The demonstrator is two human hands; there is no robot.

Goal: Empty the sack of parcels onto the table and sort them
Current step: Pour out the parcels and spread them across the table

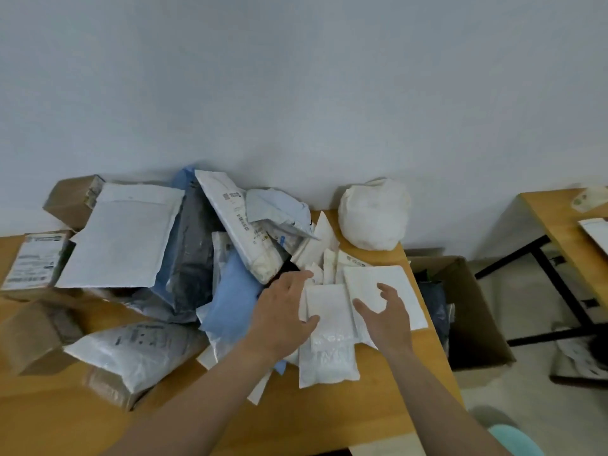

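Bench [329,422]: pale wood, set against a plain grey-white wall.

Parcels, heaped across the bench's far half:
- large white padded mailer [121,238], flat and rectangular, lying tilted on top of the heap at the left;
- brown cardboard box with a white printed label [33,258], print too blurred to read;
- long white plastic mailer [237,222] with dark label print, also unreadable, leaning over the middle;
- dark grey plastic bag [194,251] and soft light-blue plastic mailer [233,291], both creased;
- puffy white plastic bag [131,350] with faint grey print, at the front left;
- small white padded envelope [329,311], overlapping a flat white square envelope [378,281] at the right end.

Left hand [283,311]: forearm bare, palm down, fingers straight and spread, thumb at the small envelope's left edge; nothing gripped.

Right hand [385,317]: palm down over the square envelope, fingers wide and lightly bent; contact cannot be told.

White crumpled rounded bundle [373,215]: at the bench's far right corner, against the wall.

Open brown cardboard carton [473,311]: on the floor just beside the bench, with dark items inside.
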